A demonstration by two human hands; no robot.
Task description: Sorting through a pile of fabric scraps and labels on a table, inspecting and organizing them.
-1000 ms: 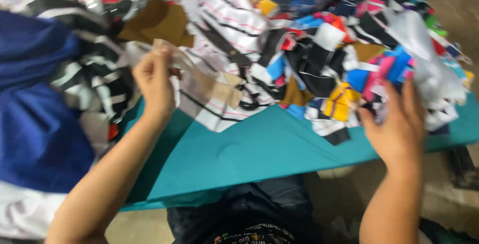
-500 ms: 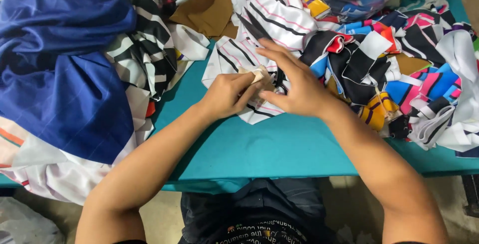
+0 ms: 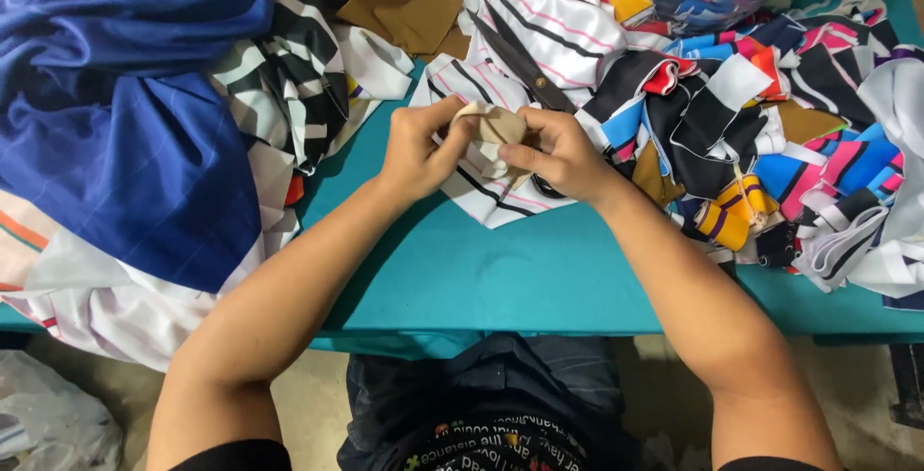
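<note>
A folded cloth piece (image 3: 493, 130) sat between the left hand (image 3: 421, 149) and right hand (image 3: 560, 153), above the table (image 3: 500, 279). Scissors (image 3: 525, 67) lay just behind it. A fabric heap (image 3: 125, 134) lay left, scraps (image 3: 770, 144) right.

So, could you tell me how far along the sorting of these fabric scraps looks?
Done: rolled strips lie by the colourful scraps at the right. In hand: the left hand and right hand pinch a beige scrap between them. Left: a large pile of loose scraps, with scissors lying unused.
</note>
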